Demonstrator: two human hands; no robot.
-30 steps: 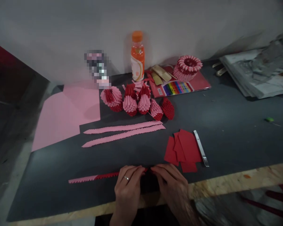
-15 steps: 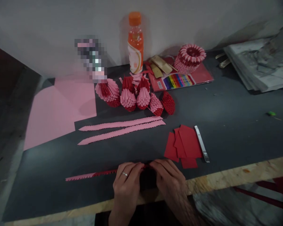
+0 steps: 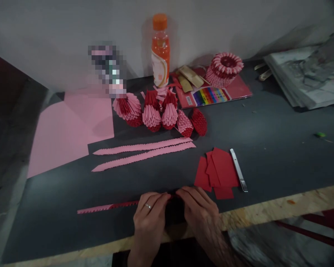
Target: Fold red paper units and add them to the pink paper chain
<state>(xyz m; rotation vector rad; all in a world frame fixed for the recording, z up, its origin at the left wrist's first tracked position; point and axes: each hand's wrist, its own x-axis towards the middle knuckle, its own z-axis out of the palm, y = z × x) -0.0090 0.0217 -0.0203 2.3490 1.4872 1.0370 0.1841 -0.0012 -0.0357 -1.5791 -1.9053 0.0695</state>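
My left hand (image 3: pixel 151 209), with a ring on one finger, is closed on the right part of a thin folded-paper strip (image 3: pixel 122 204), pink at its left end and red further right. Close beside it, my right hand (image 3: pixel 199 205) is closed with its fingertips at a small red paper piece (image 3: pixel 172 196) between the hands; its shape is mostly hidden. Red paper rectangles (image 3: pixel 222 168) lie just beyond my right hand, with a silver cutter (image 3: pixel 238 170) along their right side. Two long pink strips (image 3: pixel 143 151) lie further back.
Pink sheets (image 3: pixel 69 129) lie at left. Folded red and pink paper pieces (image 3: pixel 151 113) stand behind the strips. Along the wall are an orange bottle (image 3: pixel 160 55), a red packet (image 3: pixel 241 91) bearing a pink-and-red paper vase (image 3: pixel 224 70), and stacked papers (image 3: pixel 300 81) at right.
Both hands keep nearly the same place and grip; the fingertips of my right hand have shifted very slightly. The view has barely moved.
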